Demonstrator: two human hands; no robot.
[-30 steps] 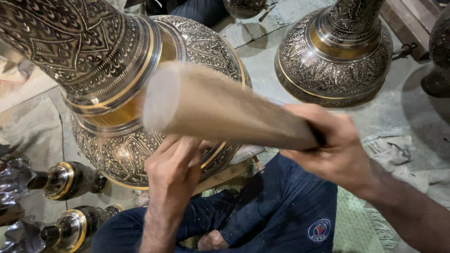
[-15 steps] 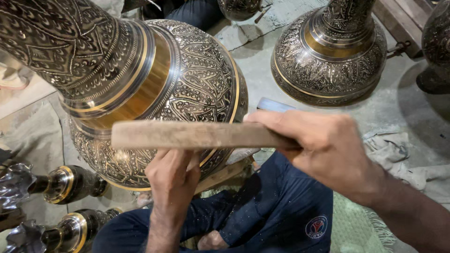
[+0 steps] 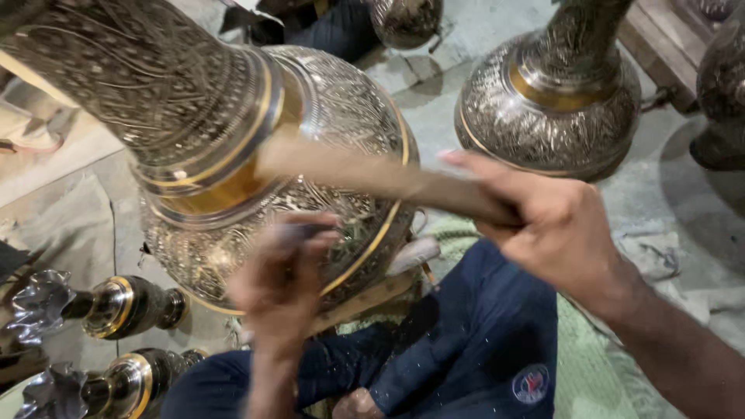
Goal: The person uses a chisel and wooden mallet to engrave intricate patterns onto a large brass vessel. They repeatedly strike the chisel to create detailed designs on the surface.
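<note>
Grey concrete floor (image 3: pixel 466 101) is carrying everything seen from the head camera, with pale cloth lying toward its left edge and a green mat (image 3: pixel 597 365) under the seated person's dark blue trousers (image 3: pixel 466 341). Leaning across the person's lap, a large engraved metal vase (image 3: pixel 256 163) with gold bands is filling the middle of the floor. The right hand (image 3: pixel 559 233) is clamped on a wooden mallet (image 3: pixel 365 174) that is blurring across the vase's belly. The left hand (image 3: pixel 283 279), also blurred, is closing on a thin tool against the engraving; its tip is too smeared to make out. Judging from this, light, even blows with the tool held steady are what the fine pattern is calling for. A second engraved vase (image 3: pixel 551 101) is standing toward the far right, and two smaller fluted pieces (image 3: pixel 101 310) are lying at the near left edge.
</note>
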